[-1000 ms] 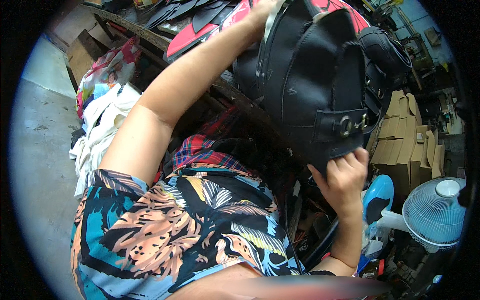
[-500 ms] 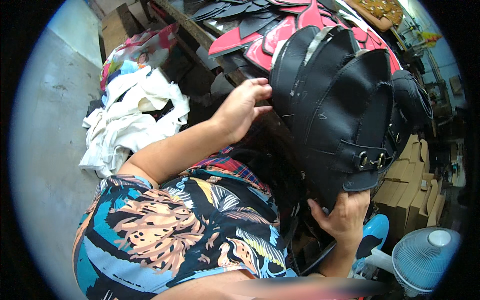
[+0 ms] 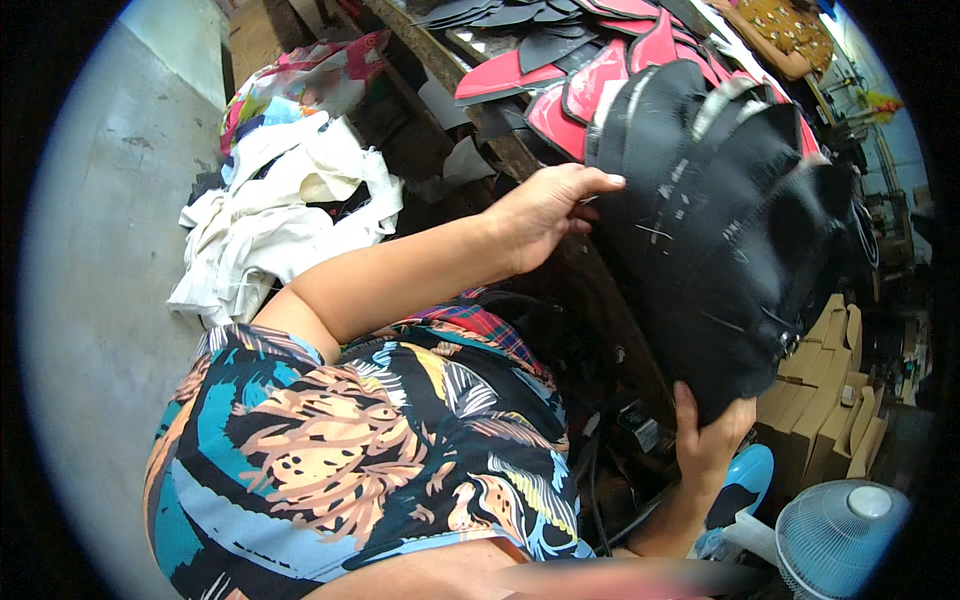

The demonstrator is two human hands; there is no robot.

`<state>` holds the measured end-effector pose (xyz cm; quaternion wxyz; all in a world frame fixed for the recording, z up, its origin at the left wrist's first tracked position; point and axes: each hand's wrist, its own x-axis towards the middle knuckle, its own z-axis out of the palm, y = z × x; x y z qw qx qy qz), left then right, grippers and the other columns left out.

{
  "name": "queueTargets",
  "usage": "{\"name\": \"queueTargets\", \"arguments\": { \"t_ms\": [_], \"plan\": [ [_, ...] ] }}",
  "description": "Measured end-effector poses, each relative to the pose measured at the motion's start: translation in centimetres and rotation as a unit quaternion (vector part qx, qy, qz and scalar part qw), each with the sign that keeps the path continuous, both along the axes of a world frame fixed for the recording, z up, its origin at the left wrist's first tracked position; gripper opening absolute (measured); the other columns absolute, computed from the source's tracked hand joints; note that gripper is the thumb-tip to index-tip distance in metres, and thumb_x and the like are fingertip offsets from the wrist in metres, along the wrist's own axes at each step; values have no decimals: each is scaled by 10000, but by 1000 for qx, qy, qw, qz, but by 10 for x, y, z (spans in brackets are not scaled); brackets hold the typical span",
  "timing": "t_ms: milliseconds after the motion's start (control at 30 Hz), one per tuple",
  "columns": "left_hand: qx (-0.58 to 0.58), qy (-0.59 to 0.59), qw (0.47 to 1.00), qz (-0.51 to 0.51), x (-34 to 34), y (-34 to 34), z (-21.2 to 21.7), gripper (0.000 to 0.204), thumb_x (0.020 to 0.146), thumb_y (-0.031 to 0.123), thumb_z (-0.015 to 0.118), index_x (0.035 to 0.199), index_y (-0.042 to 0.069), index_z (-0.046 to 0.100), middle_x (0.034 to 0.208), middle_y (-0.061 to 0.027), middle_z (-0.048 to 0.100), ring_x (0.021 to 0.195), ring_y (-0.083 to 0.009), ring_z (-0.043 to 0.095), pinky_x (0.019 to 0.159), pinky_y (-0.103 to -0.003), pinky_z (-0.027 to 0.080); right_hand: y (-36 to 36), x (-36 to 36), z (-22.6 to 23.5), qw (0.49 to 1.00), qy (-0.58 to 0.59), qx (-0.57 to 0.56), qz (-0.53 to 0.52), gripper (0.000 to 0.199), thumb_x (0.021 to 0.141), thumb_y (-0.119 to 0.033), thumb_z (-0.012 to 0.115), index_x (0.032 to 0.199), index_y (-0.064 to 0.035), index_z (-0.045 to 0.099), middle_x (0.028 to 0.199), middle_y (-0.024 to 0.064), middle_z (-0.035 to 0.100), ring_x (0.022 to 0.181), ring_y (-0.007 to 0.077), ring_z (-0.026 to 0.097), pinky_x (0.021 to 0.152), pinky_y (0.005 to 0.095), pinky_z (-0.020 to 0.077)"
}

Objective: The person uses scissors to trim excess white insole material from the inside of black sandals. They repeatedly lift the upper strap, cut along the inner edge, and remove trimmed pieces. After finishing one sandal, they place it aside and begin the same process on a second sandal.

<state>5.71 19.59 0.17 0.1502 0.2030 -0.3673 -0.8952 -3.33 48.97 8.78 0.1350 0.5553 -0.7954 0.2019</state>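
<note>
A bundle of black leather shoe uppers [image 3: 690, 240] is fanned out in front of me, with pale lining and loose threads at the far edges. My left hand [image 3: 550, 215] pinches its left edge, the thumb lying on top and the fingers curled at the side. At the near end my right hand [image 3: 715, 440] grips the bundle, thumb on the left and the other fingers partly hidden behind the leather. A metal buckle [image 3: 786, 345] shows at the bundle's right side, seen edge-on.
Red and black cut pieces [image 3: 600, 80] lie on the worktable beyond the bundle. White cloth [image 3: 290, 220] is heaped at left beside a colourful bag [image 3: 320, 75]. Cardboard boxes [image 3: 825, 390] and a fan [image 3: 845, 545] stand at right. Another person's arm [image 3: 765, 45] shows at the far right.
The bundle has tilted, so its buckled strap has turned away to the right. My left hand has moved from open fingers beside the bundle to a hold on its edge.
</note>
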Motion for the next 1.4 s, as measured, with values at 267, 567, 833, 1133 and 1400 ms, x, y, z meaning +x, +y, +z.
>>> {"name": "queueTargets", "arguments": {
  "t_ms": [267, 567, 833, 1133, 1400],
  "plan": [
    [95, 160, 983, 4, -20, 38, 27, 575, 867, 376, 798, 1317, 119, 547, 1239, -33, 653, 1127, -195, 625, 1012, -400, 483, 23, 8, -21, 996, 51, -42, -55, 547, 815, -166, 819, 1221, 128, 597, 1205, 294, 627, 1045, 492, 620, 940, 497, 466],
    [138, 253, 951, -114, -33, 34, 58, 460, 858, 298, 761, 1221, 36, 652, 1164, -97, 718, 1077, -221, 680, 1021, -418, 506, 42, 16, -13, 981, 182, -47, -48, 549, 790, -379, 854, 1180, -27, 695, 1296, 228, 636, 1153, 474, 620, 968, 545, 466],
    [29, 337, 936, 98, 12, -32, 84, 402, 837, 316, 751, 1161, 91, 671, 1110, -84, 730, 1062, -254, 686, 1047, -498, 468, -53, 22, 19, 976, 196, -75, 57, 551, 739, -520, 855, 1081, -103, 744, 1137, 104, 732, 1099, 396, 671, 977, 532, 469],
    [56, 315, 916, 242, 113, -124, 47, 537, 855, 488, 714, 1224, 101, 662, 1232, -108, 685, 1188, -283, 625, 1068, -545, 428, -195, 50, 52, 938, 156, 14, 310, 336, 709, -270, 799, 948, -64, 685, 821, 143, 637, 755, 361, 619, 713, 502, 474],
    [-44, 323, 915, 239, 168, -222, 54, 404, 927, 356, 638, 1195, 57, 686, 1199, -110, 710, 1075, -282, 675, 995, -457, 523, -300, 65, 22, 925, 71, -71, 366, 284, 807, -274, 767, 927, -43, 653, 800, 170, 629, 809, 387, 612, 759, 484, 457]
  ]
}}
